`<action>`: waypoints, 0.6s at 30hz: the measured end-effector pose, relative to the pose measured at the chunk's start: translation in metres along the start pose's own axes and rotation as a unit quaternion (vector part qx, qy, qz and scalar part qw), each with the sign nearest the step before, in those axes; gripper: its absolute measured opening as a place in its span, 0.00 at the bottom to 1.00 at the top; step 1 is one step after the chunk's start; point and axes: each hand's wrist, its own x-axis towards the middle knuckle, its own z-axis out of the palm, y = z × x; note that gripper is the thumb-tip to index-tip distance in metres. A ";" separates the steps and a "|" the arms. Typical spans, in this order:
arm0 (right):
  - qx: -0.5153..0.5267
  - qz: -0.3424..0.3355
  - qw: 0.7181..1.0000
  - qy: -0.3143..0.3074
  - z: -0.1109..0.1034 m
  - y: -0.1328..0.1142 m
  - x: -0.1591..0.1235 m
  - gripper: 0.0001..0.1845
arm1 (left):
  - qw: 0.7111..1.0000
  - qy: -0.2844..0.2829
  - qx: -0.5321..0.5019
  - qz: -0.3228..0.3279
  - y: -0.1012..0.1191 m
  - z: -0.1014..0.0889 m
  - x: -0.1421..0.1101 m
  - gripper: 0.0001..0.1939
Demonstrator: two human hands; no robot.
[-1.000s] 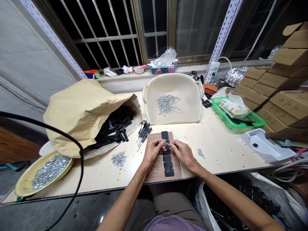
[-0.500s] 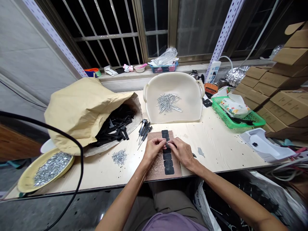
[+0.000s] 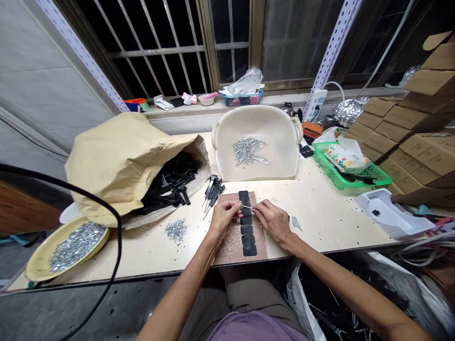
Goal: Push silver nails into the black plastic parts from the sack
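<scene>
A thin metal rod (image 3: 247,207) spans the gap between my two hands. My left hand (image 3: 224,219) is closed in a pinch on its left end, and my right hand (image 3: 273,220) pinches the right end. Below them lies a brown board (image 3: 227,253) with a column of black rounded pads (image 3: 248,230) on it. Pale crumbs dot the board's left part. Just left of the board are several black handle-like pieces with metal shafts (image 3: 212,193). A small heap of tiny shiny metal pieces (image 3: 176,230) sits farther left on the table.
A paper sack (image 3: 113,161) spills black plastic parts (image 3: 170,184). A yellow dish (image 3: 35,265) holds many metal bits. A white basin (image 3: 223,128) with metal rods (image 3: 249,151) stands behind. Right are a green basket (image 3: 330,177), a white plastic tray (image 3: 391,213) and stacked cardboard boxes (image 3: 419,151).
My hands have moved slightly apart, the right one to the right, so more of the metal rod shows between them. The other things have stayed in place.
</scene>
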 end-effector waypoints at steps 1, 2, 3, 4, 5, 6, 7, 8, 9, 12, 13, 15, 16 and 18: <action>-0.013 -0.007 1.000 0.004 0.000 0.002 0.001 0.13 | 1.000 -0.007 -0.002 0.000 -0.001 0.000 0.000 0.16; -0.025 -0.014 1.000 0.008 0.001 0.003 0.002 0.14 | 1.000 -0.012 -0.002 -0.001 -0.003 0.000 0.000 0.17; -0.035 -0.023 0.999 0.013 0.001 0.005 0.002 0.14 | 1.000 -0.015 -0.002 -0.002 -0.004 -0.001 0.001 0.17; -0.040 -0.030 0.999 0.017 0.002 0.007 0.002 0.14 | 1.000 -0.016 -0.001 -0.005 -0.005 -0.001 0.001 0.18; -0.039 -0.033 0.998 0.020 0.002 0.008 0.002 0.14 | 1.000 -0.014 0.002 -0.006 -0.006 -0.002 0.002 0.18; -0.029 -0.033 0.999 0.020 0.003 0.008 0.002 0.14 | 1.000 -0.012 0.008 -0.005 -0.006 -0.002 0.003 0.18; -0.009 -0.027 0.999 0.017 0.004 0.009 0.002 0.14 | 1.000 -0.011 0.015 -0.003 -0.006 -0.002 0.004 0.18; 0.017 -0.017 1.000 0.011 0.005 0.009 0.001 0.14 | 1.000 -0.009 0.024 0.001 -0.005 -0.002 0.004 0.18; 0.047 -0.005 0.999 0.003 0.006 0.009 0.001 0.13 | 0.999 -0.009 0.033 0.005 -0.004 -0.001 0.005 0.18; 0.120 0.018 0.992 -0.028 0.006 0.011 0.001 0.12 | 0.997 -0.023 0.066 0.015 -0.002 -0.001 0.007 0.18; 0.130 0.019 0.991 -0.037 0.006 0.013 0.001 0.12 | 0.996 -0.032 0.079 0.015 -0.001 -0.002 0.007 0.18; 0.131 0.016 0.990 -0.045 0.005 0.017 0.004 0.11 | 0.993 -0.050 0.106 0.015 -0.001 -0.004 0.007 0.20; 0.122 0.016 0.991 -0.044 0.005 0.020 0.006 0.12 | 0.991 -0.053 0.125 0.024 0.000 -0.006 0.007 0.22; 0.089 0.016 0.995 -0.039 0.004 0.028 0.011 0.13 | 0.978 -0.039 0.190 0.071 0.001 -0.010 0.006 0.27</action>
